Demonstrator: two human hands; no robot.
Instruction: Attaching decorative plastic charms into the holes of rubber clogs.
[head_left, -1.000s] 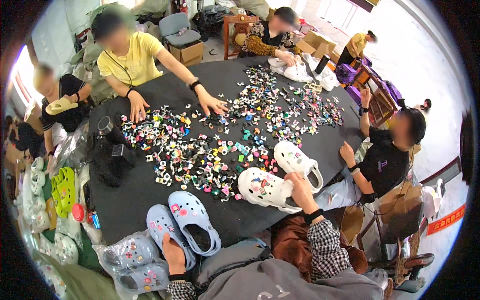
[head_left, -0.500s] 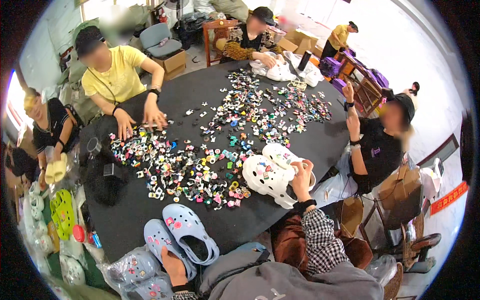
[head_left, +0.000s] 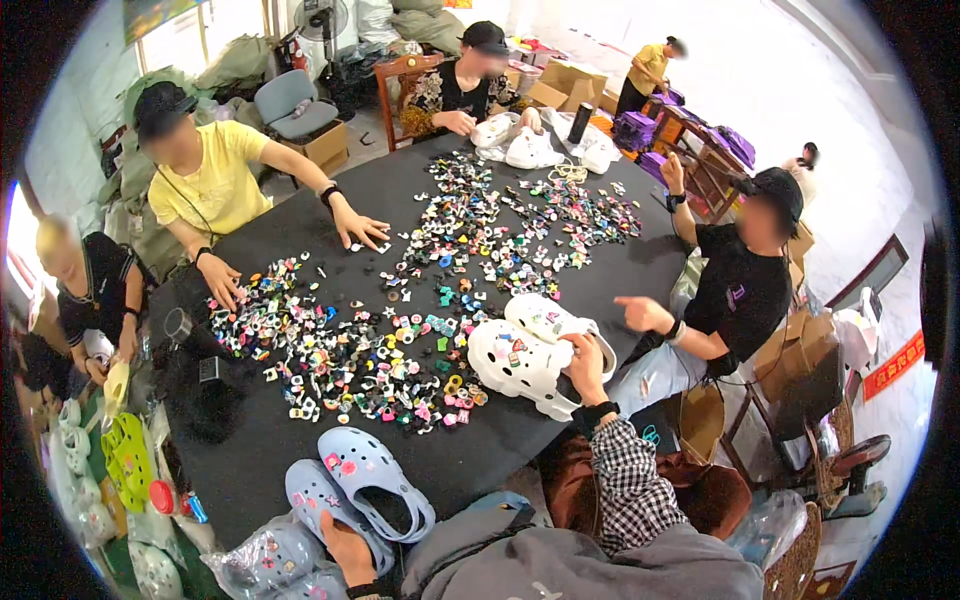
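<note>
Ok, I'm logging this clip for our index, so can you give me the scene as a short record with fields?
Setting: black table with several people seated around it
Left hand: rests on a pale blue clog at the near edge
Right hand: on a white clog bearing small charms
Beside it: second white clog
Beside the blue one: second pale blue clog
Spread on table: many small colourful charms
</note>
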